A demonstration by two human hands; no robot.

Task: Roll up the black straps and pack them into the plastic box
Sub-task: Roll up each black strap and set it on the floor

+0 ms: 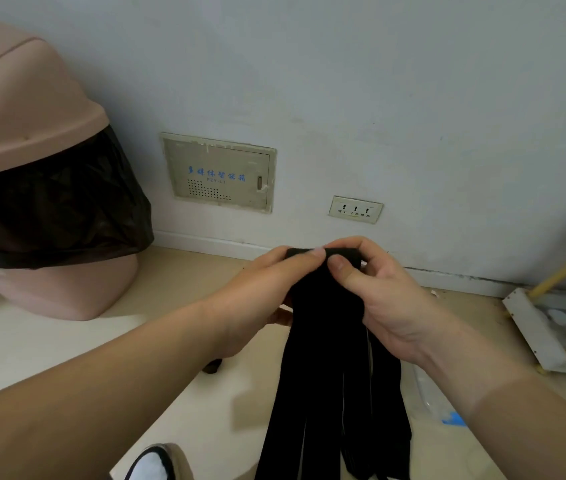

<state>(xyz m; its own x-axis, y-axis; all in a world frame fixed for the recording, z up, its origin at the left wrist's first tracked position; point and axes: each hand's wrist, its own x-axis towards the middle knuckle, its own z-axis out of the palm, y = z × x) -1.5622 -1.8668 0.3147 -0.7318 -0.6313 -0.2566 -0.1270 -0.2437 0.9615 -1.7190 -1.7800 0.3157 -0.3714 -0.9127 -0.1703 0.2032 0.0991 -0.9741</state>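
Left hand (261, 292) and right hand (378, 292): each grip pinched shut on the straps (330, 358). Rolling is starting at the top fold; next, tight even turns downward

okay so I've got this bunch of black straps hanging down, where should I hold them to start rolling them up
Grip the black straps at the folded top end, where the left hand and right hand already pinch them from either side, thumbs on the near face. The top is probably the best start: the straps are gathered there, while below they hang loose and fan apart.
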